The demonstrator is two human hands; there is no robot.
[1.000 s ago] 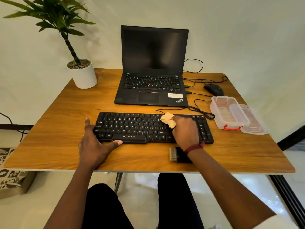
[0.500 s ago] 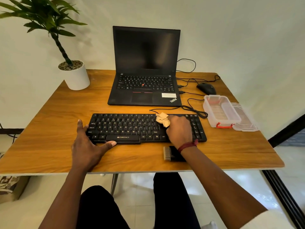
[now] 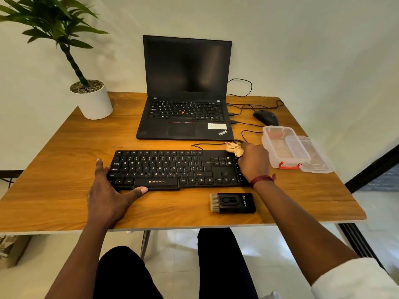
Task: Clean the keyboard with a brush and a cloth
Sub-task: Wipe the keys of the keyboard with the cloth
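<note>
Black keyboard (image 3: 172,169), pale letters, flat between both hands, long side running from left hand (image 3: 108,195) to right hand (image 3: 253,162). Left hand spread open, pressing the left end. Right hand curled round a crumpled tan cloth (image 3: 234,148) at the far right corner. Black brush (image 3: 233,203) by the right wrist, bristles toward the left hand.

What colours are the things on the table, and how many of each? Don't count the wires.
Black: 4 (laptop, keyboard, mouse, brush)
White: 1 (plant pot)
See-through: 2 (box, lid)
Beige: 1 (cloth)
Total: 8
</note>
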